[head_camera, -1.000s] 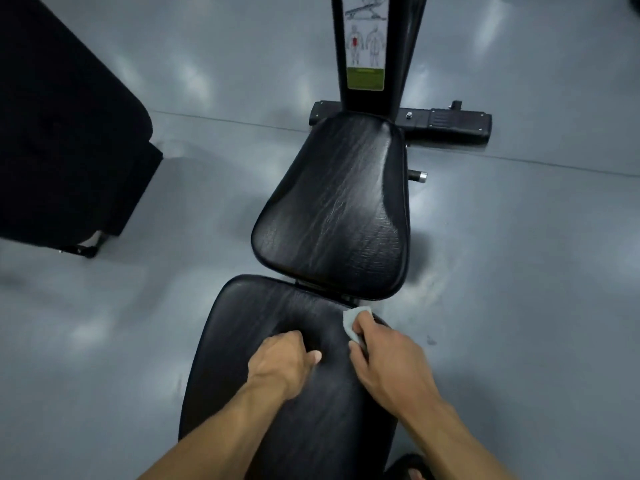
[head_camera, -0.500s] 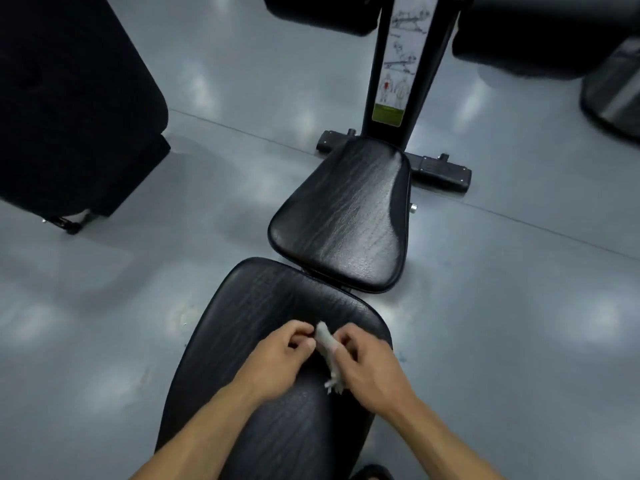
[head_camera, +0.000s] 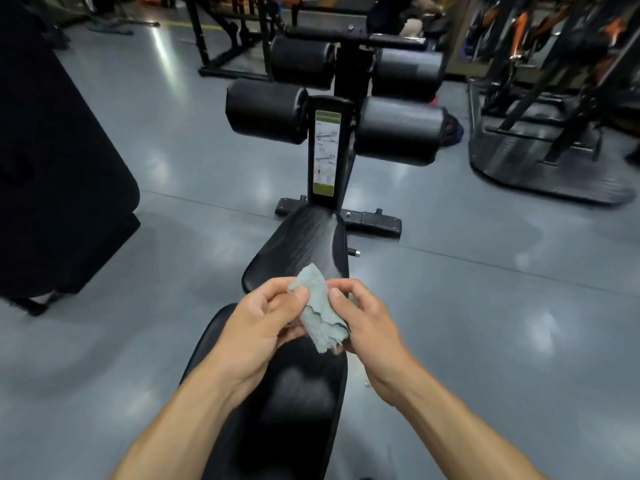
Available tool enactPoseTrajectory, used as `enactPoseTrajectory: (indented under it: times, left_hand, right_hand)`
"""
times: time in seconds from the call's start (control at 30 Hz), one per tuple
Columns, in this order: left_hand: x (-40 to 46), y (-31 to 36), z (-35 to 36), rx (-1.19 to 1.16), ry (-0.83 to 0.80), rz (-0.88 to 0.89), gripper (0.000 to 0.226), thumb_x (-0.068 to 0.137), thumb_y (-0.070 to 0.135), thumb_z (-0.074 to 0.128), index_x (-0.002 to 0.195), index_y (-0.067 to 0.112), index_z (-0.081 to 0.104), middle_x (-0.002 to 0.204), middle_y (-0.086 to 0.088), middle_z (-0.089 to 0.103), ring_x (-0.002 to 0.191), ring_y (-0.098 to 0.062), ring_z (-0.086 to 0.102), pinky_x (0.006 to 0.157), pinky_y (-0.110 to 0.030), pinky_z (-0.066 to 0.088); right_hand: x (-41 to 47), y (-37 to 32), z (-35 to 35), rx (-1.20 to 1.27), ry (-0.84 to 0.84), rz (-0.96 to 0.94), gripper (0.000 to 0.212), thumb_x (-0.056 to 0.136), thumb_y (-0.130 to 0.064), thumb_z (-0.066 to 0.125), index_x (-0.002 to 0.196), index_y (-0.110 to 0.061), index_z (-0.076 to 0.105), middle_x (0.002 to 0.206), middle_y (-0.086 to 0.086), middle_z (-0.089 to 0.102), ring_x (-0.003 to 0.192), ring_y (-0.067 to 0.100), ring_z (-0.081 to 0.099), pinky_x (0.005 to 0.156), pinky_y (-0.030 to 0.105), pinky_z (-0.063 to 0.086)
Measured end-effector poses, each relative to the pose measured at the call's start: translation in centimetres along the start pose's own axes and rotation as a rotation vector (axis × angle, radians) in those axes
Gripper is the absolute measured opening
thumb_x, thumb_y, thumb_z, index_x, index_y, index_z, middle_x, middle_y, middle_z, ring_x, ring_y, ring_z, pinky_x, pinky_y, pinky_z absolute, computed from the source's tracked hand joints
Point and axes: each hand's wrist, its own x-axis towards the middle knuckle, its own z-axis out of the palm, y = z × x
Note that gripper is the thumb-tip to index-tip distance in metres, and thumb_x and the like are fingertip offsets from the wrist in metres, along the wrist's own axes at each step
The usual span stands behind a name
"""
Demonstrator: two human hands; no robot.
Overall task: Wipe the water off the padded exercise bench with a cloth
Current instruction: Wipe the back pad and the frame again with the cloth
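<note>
Pinching the small grey cloth [head_camera: 317,311] at frame centre above the black padded bench [head_camera: 298,393], the left hand [head_camera: 256,327] and right hand [head_camera: 363,323] hold something limp and light, best bunched by its edges.

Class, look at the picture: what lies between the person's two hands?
In the head view, a crumpled grey cloth lies between the left hand and right hand; both pinch it.

Cloth [head_camera: 317,310] pale grey-green; bench [head_camera: 298,393] black (crinkle-grained); floor [head_camera: 485,323] grey.

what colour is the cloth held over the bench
Pale grey-green. The cloth shows in the head view, pinched between the left hand and right hand.
</note>
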Motion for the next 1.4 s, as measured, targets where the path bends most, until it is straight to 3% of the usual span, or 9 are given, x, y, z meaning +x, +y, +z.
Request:
enactPoseTrajectory:
  times: [0.3,0.5,0.6,0.7,0.8,0.97,1.1,1.2,1.4]
  left_hand:
    - [-3.7,3.8,3.4,-0.036,0.037,0.000,0.044,0.085,0.034,0.083,0.109,0.002,0.065,0.102,-0.023,0.073,0.095,-0.036,0.068,0.091,-0.049,0.055]
    - [-4.9,4.6,4.3,-0.160,0.071,-0.018,0.061,0.082,0.040,0.073,0.111,-0.011,0.054,0.109,-0.032,0.070,0.102,-0.045,0.070,0.083,-0.042,0.058]
    - [-5.6,3.9,3.9,-0.216,0.077,-0.017,0.063,0.081,0.040,0.071,0.111,-0.011,0.052,0.107,-0.030,0.071,0.099,-0.041,0.072,0.077,-0.039,0.062]
    - [-6.3,3.0,3.3,-0.246,0.100,-0.033,0.061,0.086,0.041,0.066,0.117,-0.010,0.052,0.115,-0.029,0.069,0.103,-0.034,0.069,0.091,-0.049,0.060]
    - [-6.6,2.1,2.7,-0.285,0.148,-0.045,0.041,0.094,0.038,0.062,0.113,0.002,0.057,0.115,-0.027,0.068,0.106,-0.032,0.065,0.105,-0.058,0.049]
    - [-5.6,-0.2,1.9,-0.209,0.311,-0.009,0.018,0.100,0.028,0.058,0.093,0.011,0.056,0.085,-0.003,0.066,0.079,-0.015,0.063,0.078,-0.039,0.053]
    - [-3.9,-3.8,1.2,-0.099,0.451,-0.011,0.018,0.102,0.024,0.059,0.098,0.009,0.066,0.085,-0.003,0.071,0.075,-0.011,0.066,0.066,-0.025,0.053]
    - [-2.6,-7.5,0.4,-0.056,0.564,-0.075,0.012,0.101,0.023,0.062,0.104,0.018,0.072,0.098,-0.009,0.075,0.085,-0.018,0.069,0.075,-0.033,0.056]
    - [-1.6,-14.8,-0.6,-0.060,0.821,-0.267,0.015,0.100,0.013,0.063,0.105,0.023,0.072,0.094,-0.006,0.074,0.069,-0.013,0.066,0.065,-0.028,0.056]
  right_hand:
    - [-5.5,-5.2,-0.8,-0.205,0.024,-0.180,0.007,0.100,-0.025,0.063,0.101,-0.030,0.067,0.096,-0.014,0.067,0.086,0.009,0.068,0.072,0.032,0.061]
    - [-6.9,-6.1,-1.0,-0.248,-0.162,-0.171,0.019,0.095,-0.023,0.069,0.114,-0.026,0.065,0.103,-0.016,0.070,0.092,-0.003,0.067,0.079,0.011,0.048]
    - [-6.4,-5.2,-0.9,-0.247,-0.151,-0.160,0.015,0.097,-0.017,0.068,0.111,-0.022,0.069,0.100,-0.006,0.075,0.093,0.006,0.070,0.078,0.017,0.052]
    - [-5.6,-4.3,-0.8,-0.197,-0.142,-0.121,0.013,0.102,-0.012,0.059,0.105,-0.013,0.072,0.088,-0.003,0.075,0.080,0.007,0.068,0.073,0.019,0.051]
    - [-4.6,-3.0,-0.8,-0.168,-0.115,-0.049,0.021,0.104,-0.015,0.054,0.101,-0.013,0.075,0.095,0.006,0.077,0.084,0.019,0.070,0.083,0.039,0.055]
    - [-1.3,-0.1,-0.5,-0.054,-0.108,0.136,0.032,0.100,-0.024,0.049,0.098,-0.001,0.071,0.085,0.001,0.070,0.078,0.017,0.060,0.074,0.034,0.048]
    - [2.0,3.3,-0.9,0.022,-0.288,0.267,0.046,0.103,-0.044,0.052,0.118,-0.005,0.071,0.113,0.016,0.075,0.107,0.031,0.071,0.093,0.039,0.054]
    - [3.9,6.7,-2.4,-0.050,-0.286,0.374,0.040,0.083,-0.031,0.078,0.112,-0.005,0.072,0.108,0.019,0.075,0.096,0.030,0.071,0.082,0.038,0.055]
    - [10.5,10.5,-6.0,-0.287,-0.206,0.397,0.034,0.088,-0.023,0.077,0.109,0.000,0.064,0.087,0.012,0.071,0.074,0.027,0.064,0.065,0.040,0.050]
